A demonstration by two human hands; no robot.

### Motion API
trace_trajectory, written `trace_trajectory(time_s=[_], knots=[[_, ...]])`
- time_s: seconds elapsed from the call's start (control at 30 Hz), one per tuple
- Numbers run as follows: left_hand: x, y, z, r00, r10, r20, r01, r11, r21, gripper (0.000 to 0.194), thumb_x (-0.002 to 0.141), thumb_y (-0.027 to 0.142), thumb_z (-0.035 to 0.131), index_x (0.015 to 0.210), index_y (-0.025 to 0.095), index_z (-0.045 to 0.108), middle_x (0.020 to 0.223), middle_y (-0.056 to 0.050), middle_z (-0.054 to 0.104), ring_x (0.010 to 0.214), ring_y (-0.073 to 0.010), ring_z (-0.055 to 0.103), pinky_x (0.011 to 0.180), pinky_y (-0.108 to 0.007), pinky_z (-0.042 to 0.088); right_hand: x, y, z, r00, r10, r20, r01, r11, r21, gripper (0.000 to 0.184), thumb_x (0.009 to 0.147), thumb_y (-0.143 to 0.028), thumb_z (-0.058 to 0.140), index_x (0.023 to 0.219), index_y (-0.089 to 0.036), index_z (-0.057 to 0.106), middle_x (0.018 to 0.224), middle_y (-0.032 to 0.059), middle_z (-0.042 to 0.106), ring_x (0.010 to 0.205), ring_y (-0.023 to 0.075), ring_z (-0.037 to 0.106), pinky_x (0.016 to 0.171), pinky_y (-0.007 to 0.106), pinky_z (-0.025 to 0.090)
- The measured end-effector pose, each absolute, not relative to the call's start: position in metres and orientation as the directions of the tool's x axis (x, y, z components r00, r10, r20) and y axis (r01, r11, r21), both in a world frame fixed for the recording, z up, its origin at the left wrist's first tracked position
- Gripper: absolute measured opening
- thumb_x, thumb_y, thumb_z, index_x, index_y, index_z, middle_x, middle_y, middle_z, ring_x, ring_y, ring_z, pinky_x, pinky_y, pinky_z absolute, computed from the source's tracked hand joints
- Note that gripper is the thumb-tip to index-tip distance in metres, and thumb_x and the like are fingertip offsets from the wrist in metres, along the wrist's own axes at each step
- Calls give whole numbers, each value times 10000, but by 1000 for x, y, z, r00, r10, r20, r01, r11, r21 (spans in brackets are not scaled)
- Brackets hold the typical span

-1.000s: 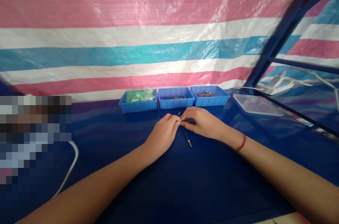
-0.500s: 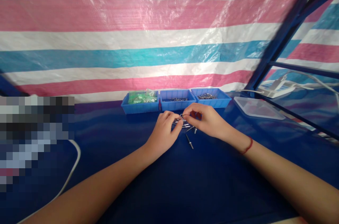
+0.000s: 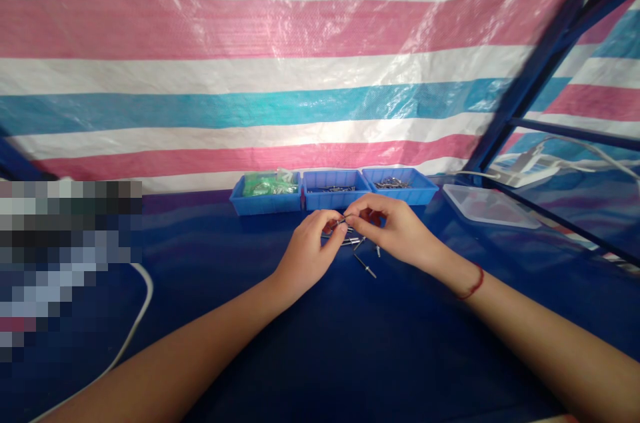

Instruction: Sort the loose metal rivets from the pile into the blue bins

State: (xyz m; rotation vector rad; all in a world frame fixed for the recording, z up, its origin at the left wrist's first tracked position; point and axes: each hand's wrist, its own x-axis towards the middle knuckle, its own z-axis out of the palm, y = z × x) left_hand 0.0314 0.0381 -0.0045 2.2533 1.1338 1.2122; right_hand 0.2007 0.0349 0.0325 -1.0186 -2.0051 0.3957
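Observation:
My left hand (image 3: 314,240) and my right hand (image 3: 393,226) meet over the blue table, fingertips pinched together. Between them is a slim metal blind rivet (image 3: 344,219), its ends partly covered by the fingers. Under and just in front of the hands lies a small pile of silver rivets (image 3: 353,241), partly hidden by the fingers. One loose rivet (image 3: 365,266) with a dark end rests apart from the pile, nearer to me.
Three blue trays stand in a row behind my hands: the left tray (image 3: 267,204) holds green and clear plastic bags, the middle tray (image 3: 345,200) and right tray (image 3: 423,194) small metal parts. A clear lid (image 3: 490,205), a white power strip (image 3: 525,172) and a white cable (image 3: 149,286) lie around.
The loose rivet has turned and shifted slightly right, and the pile's rivets have shifted too. The rivet between my fingertips now lies flatter, with both hands close together on it.

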Motion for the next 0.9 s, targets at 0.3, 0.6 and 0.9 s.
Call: trace_trajectory(time_s=[0.3, 0.6, 0.9], knots=[[30, 40, -5, 244, 770, 590, 460, -627, 629, 81, 877, 230, 516, 876, 176, 578, 851, -14, 613, 776, -128, 574, 710, -238, 453, 205, 41, 26, -347, 767, 540, 565, 630, -532, 101, 821, -201, 574, 804, -171, 670, 771, 25, 658, 621, 113, 535, 573, 243, 411], [30, 42, -7, 221, 796, 564, 478, -592, 648, 106, 873, 275, 521, 909, 183, 560, 827, -12, 613, 769, -139, 584, 730, -271, 464, 203, 45, 20, -351, 829, 435, 491, 559, -668, 216, 849, -319, 535, 796, -168, 681, 803, 40, 681, 700, 142, 591, 642, 263, 443], [32, 35, -7, 291, 859, 421, 744, -480, 465, 163, 791, 177, 518, 910, 231, 614, 986, -30, 618, 1003, -250, 513, 823, -426, 386, 251, 87, 11, 342, 888, 307, 424, 145, -894, 313, 741, -454, 583, 658, -153, 607, 524, -14, 505, 433, 92, 400, 409, 240, 285]])
